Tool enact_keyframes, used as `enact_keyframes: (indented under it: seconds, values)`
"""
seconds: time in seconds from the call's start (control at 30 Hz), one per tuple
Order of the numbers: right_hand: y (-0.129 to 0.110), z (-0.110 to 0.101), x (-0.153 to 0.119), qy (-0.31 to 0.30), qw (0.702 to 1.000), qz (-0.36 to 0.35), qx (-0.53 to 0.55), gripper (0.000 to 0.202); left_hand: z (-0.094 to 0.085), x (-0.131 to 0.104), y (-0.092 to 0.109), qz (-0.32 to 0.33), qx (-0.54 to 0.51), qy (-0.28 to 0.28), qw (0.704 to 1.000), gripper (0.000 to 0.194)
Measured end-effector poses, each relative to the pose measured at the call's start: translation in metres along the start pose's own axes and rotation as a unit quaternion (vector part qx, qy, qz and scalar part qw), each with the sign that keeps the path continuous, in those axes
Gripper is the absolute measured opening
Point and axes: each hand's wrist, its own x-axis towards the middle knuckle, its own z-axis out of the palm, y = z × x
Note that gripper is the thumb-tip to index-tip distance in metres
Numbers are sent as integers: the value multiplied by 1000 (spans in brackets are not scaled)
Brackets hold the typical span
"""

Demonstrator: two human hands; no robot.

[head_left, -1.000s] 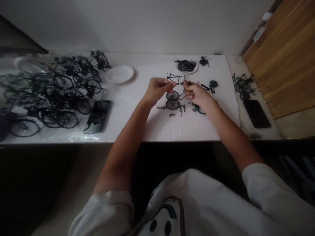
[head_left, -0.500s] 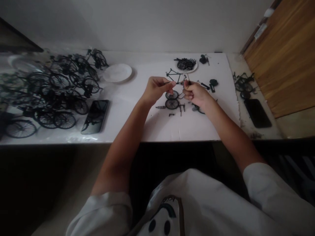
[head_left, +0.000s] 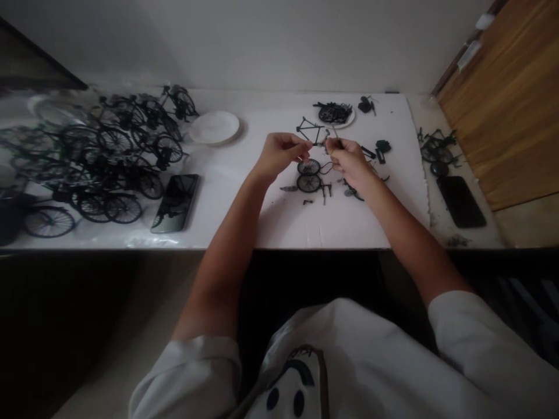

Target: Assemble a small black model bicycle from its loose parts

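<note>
My left hand (head_left: 283, 154) is closed in a pinch beside a miniature bicycle frame (head_left: 311, 134); whatever its fingertips hold is too small to make out. My right hand (head_left: 350, 163) is closed around a slim tool with a dark grip and a thin shaft (head_left: 335, 132), which looks like a small screwdriver. The fingertips of both hands are a little apart. Just below them lie two small spoked wheels (head_left: 308, 183) and a thin curved part (head_left: 326, 169). Several small dark bicycle parts (head_left: 326, 191) are spread around the wheels, and one is partly hidden under my right forearm.
Many miniature bicycles (head_left: 122, 203) crowd the left side, near a white plate (head_left: 215, 128) and a phone (head_left: 175, 203). A dish of dark parts (head_left: 335, 113) stands at the back. At right are green pieces (head_left: 382, 149), another phone (head_left: 461, 202) and a wooden panel (head_left: 510, 116).
The view has swung slightly left, so the table's things appear further right. Both hands keep nearly the same pose, with their fingertips slightly further apart.
</note>
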Motion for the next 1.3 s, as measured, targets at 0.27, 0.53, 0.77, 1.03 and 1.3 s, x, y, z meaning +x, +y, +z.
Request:
enact_keyframes:
  seconds: [0.27,0.53,0.77,1.03,1.3]
  values:
    - [5,-7,4,8,984,-127,-121,58,-6,2,-4,-93,-46,-12,995,52]
    - [2,-6,5,-1,968,-171,-182,53,-5,3,-7,-98,-83,-32,991,30]
    - [0,-4,0,7,960,-194,-203,74,-10,4,-10,-87,-95,-38,991,29]
    - [-1,-3,1,36,928,-201,-313,67,-17,8,-13,-85,-76,6,993,31]
    - [21,-28,16,16,823,-211,-527,19,-19,7,-18,-62,-79,22,995,30]
